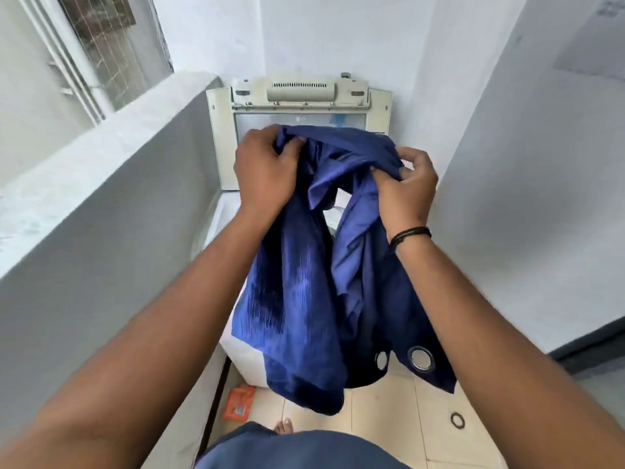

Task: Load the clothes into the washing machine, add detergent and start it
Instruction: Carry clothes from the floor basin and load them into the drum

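A dark blue curtain point(304, 282) with metal eyelets hangs bunched in front of me, over the top-loading washing machine point(243, 363). My left hand point(263, 174) grips its upper left fold and my right hand point(409, 187) pinches its upper right fold. The machine's lid point(301, 96) stands raised against the back wall. The cloth hides most of the drum opening; only a pale patch shows through the gap between the folds. An orange sachet point(239, 402), perhaps detergent, lies on the floor at the machine's left foot.
A grey parapet wall point(111, 204) runs close along the left, a white wall point(524, 198) along the right. A loose black ring point(457, 420) lies on the beige floor tiles. My bare toes point(283, 425) show just before the machine.
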Demonstrator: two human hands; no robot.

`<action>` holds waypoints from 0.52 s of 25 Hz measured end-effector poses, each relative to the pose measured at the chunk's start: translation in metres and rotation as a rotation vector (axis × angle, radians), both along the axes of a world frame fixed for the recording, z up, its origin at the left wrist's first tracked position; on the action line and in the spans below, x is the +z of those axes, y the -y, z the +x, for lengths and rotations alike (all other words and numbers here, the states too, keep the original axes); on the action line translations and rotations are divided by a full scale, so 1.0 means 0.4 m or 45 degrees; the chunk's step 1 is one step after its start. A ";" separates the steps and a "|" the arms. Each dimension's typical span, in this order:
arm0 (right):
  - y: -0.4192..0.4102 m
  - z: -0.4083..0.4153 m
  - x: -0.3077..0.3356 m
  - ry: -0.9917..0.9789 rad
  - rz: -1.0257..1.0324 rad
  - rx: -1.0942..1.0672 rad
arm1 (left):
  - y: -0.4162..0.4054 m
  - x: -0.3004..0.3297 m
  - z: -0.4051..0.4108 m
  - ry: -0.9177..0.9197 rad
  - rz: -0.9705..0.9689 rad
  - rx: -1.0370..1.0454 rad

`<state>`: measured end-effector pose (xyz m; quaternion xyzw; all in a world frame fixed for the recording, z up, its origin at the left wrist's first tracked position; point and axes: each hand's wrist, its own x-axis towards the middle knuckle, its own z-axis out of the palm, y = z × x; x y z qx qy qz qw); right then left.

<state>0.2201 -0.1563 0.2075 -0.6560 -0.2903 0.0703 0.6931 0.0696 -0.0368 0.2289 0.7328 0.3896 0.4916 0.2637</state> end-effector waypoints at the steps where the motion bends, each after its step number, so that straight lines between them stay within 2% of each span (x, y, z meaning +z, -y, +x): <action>1: -0.062 0.000 -0.006 -0.002 -0.060 0.060 | -0.059 0.014 0.009 0.036 -0.030 0.003; 3: -0.155 0.002 -0.052 -0.028 -0.255 0.190 | -0.164 -0.016 0.012 -0.061 -0.166 -0.089; 7: -0.138 0.001 -0.231 -0.028 -0.712 0.349 | -0.249 -0.230 -0.073 -0.562 -0.441 -0.119; 8: -0.108 0.003 -0.278 -0.034 -0.843 0.379 | -0.249 -0.288 -0.101 -0.702 -0.593 -0.147; 10: -0.058 0.005 -0.358 -0.004 -1.146 0.458 | -0.212 -0.385 -0.145 -1.163 -0.934 -0.338; 11: -0.043 0.005 -0.390 0.046 -1.290 0.507 | -0.181 -0.424 -0.158 -1.402 -0.982 -0.404; 13: -0.037 -0.006 -0.430 0.227 -1.531 0.588 | -0.126 -0.491 -0.169 -1.707 -0.738 -0.396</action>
